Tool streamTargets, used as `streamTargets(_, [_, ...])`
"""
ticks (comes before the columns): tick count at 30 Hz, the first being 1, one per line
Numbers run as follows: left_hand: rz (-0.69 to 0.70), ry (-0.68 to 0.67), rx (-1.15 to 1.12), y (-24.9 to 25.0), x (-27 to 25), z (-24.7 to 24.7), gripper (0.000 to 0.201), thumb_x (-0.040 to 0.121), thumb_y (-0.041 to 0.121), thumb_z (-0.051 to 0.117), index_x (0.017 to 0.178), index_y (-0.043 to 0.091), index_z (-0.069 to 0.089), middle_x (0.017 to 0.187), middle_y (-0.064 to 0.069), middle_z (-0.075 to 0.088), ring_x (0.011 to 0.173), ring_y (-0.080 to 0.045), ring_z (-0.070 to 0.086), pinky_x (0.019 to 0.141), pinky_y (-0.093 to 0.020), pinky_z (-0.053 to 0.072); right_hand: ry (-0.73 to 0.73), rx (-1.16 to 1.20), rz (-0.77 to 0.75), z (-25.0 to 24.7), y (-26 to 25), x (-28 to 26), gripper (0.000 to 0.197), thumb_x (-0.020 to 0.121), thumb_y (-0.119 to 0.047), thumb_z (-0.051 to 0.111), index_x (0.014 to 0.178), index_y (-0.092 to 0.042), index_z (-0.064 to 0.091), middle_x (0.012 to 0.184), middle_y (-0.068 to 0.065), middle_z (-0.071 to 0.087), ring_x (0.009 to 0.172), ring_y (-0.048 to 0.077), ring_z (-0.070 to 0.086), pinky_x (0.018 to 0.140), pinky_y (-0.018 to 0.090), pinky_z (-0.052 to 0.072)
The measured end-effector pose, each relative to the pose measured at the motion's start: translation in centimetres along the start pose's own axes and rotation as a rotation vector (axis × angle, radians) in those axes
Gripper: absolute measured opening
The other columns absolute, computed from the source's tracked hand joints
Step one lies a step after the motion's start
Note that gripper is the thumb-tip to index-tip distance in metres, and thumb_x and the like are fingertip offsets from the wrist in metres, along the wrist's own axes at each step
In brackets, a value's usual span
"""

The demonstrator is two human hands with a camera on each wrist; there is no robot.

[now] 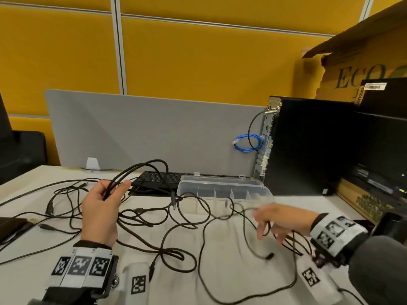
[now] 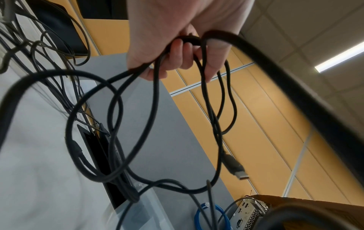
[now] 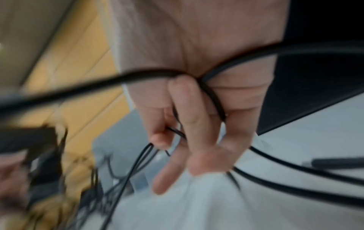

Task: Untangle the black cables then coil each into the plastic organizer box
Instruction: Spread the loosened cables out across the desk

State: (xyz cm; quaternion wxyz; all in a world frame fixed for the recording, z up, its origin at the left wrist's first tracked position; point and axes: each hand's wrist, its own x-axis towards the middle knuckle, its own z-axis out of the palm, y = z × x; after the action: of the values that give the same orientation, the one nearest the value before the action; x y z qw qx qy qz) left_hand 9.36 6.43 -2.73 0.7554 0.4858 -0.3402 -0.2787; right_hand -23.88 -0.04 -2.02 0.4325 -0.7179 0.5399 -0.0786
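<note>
Several black cables (image 1: 167,219) lie tangled on the white-covered table. My left hand (image 1: 114,192) is raised over the table's left half and grips a bunch of black cable loops (image 2: 155,109); a USB plug (image 2: 236,168) dangles from them. My right hand (image 1: 266,227), blurred, hovers low at the right with a black cable (image 3: 212,96) hooked between its curled fingers (image 3: 189,124) and a thinner strand pinched below. The clear plastic organizer box (image 1: 182,190) stands behind the tangle with its lid open, between the two hands.
A black keyboard (image 1: 158,179) lies left of the box, against the grey divider (image 1: 154,128). A black PC tower (image 1: 308,146) with a blue network cable (image 1: 246,143) stands at the right, cardboard boxes (image 1: 363,69) behind it. A dark flat object (image 1: 11,227) sits at the left edge.
</note>
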Motion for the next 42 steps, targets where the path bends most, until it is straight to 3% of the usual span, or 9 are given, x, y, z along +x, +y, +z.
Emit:
streamTargets(2, [-0.001, 0.009, 0.007, 0.0, 0.0, 0.0, 0.021, 0.085, 0.012, 0.064, 0.071, 0.018, 0.049, 0.067, 0.001, 0.043, 0.061, -0.009, 0.037, 0.065, -0.024, 0.036, 0.075, 0.159, 0.002, -1.7, -1.0, -0.6, 0.037, 0.097, -0.043, 0.039, 0.091, -0.01, 0.056, 0.067, 0.004, 0.066, 0.036, 0.008, 0.026, 0.058, 0.027, 0.051])
streamTargets(5, [-0.018, -0.018, 0.006, -0.2, 0.0, 0.1, 0.022, 0.085, 0.012, 0.064, 0.07, 0.018, 0.049, 0.066, 0.001, 0.043, 0.061, -0.01, 0.037, 0.064, -0.024, 0.036, 0.008, 0.064, 0.064, -1.1, -1.7, -0.4, 0.047, 0.089, -0.056, 0.046, 0.112, -0.018, 0.062, 0.045, -0.004, 0.033, 0.038, 0.008, 0.025, 0.063, 0.027, 0.052])
streamTargets(13, [0.001, -0.133, 0.033, -0.6, -0.6, 0.8, 0.014, 0.084, 0.006, 0.063, 0.078, 0.007, 0.05, 0.06, 0.002, 0.044, 0.055, -0.008, 0.042, 0.062, -0.023, 0.035, -0.066, 0.256, 0.163, 2.4, -1.8, 1.9, 0.042, 0.083, -0.056, 0.058, 0.111, -0.026, 0.066, 0.055, -0.003, 0.015, 0.045, 0.011, 0.015, 0.088, 0.038, 0.054])
streamTargets(19, [-0.006, -0.227, 0.001, -0.3, -0.9, 1.0, 0.025, 0.082, -0.002, 0.061, 0.069, 0.01, 0.044, 0.059, 0.005, 0.045, 0.052, -0.002, 0.045, 0.063, -0.022, 0.036, 0.044, 0.326, 0.217, 3.4, -1.8, 3.8, 0.052, 0.079, -0.061, 0.059, 0.104, -0.018, 0.069, 0.042, -0.007, 0.024, 0.035, 0.009, 0.024, 0.068, 0.033, 0.055])
streamTargets(23, [-0.014, -0.26, 0.015, -0.2, -0.8, 0.7, 0.027, 0.082, -0.006, 0.059, 0.069, 0.009, 0.04, 0.05, 0.013, 0.047, 0.05, 0.003, 0.047, 0.063, -0.021, 0.037, 0.058, 0.282, 0.207, 3.4, -2.5, 3.8, 0.027, 0.094, -0.035, 0.049, 0.088, -0.014, 0.065, 0.043, -0.007, 0.023, 0.033, 0.009, 0.021, 0.051, 0.025, 0.049])
streamTargets(28, [-0.049, -0.147, 0.09, -0.8, 0.3, -0.2, 0.013, 0.083, 0.001, 0.061, 0.076, 0.008, 0.054, 0.064, 0.001, 0.049, 0.061, -0.011, 0.044, 0.062, -0.024, 0.037, 0.44, 0.426, 0.059, -3.8, -4.0, 1.1, 0.036, 0.098, -0.042, 0.039, 0.077, -0.014, 0.049, 0.042, -0.008, 0.031, 0.034, 0.009, 0.028, 0.036, 0.02, 0.032])
streamTargets(31, [-0.103, -0.024, 0.084, -1.0, 0.9, -0.7, 0.013, 0.085, 0.002, 0.06, 0.079, 0.013, 0.057, 0.074, -0.002, 0.055, 0.068, -0.011, 0.047, 0.066, -0.024, 0.038, 0.733, 0.716, -0.089, -8.6, -4.3, -0.8, 0.038, 0.099, -0.041, 0.035, 0.069, -0.019, 0.04, 0.041, -0.009, 0.025, 0.034, 0.008, 0.023, 0.038, 0.02, 0.025])
streamTargets(35, [-0.132, 0.088, 0.064, -1.2, 1.3, -1.0, 0.021, 0.085, 0.004, 0.061, 0.072, 0.019, 0.054, 0.073, 0.0, 0.052, 0.066, -0.008, 0.044, 0.064, -0.022, 0.036, 1.107, 0.686, -0.278, -11.3, -5.7, -2.3, 0.033, 0.097, -0.032, 0.032, 0.067, -0.021, 0.033, 0.056, -0.004, 0.022, 0.038, 0.008, 0.021, 0.042, 0.024, 0.021])
streamTargets(42, [-0.099, -0.013, 0.24, -1.8, 0.7, -0.3, 0.013, 0.083, 0.0, 0.062, 0.078, 0.008, 0.053, 0.072, -0.009, 0.045, 0.063, -0.015, 0.038, 0.059, -0.026, 0.033, 1.275, 0.45, -0.546, -11.8, -10.4, -2.5, 0.021, 0.092, -0.048, 0.033, 0.075, -0.038, 0.042, 0.069, -0.015, 0.039, 0.061, 0.002, 0.036, 0.059, 0.022, 0.03])
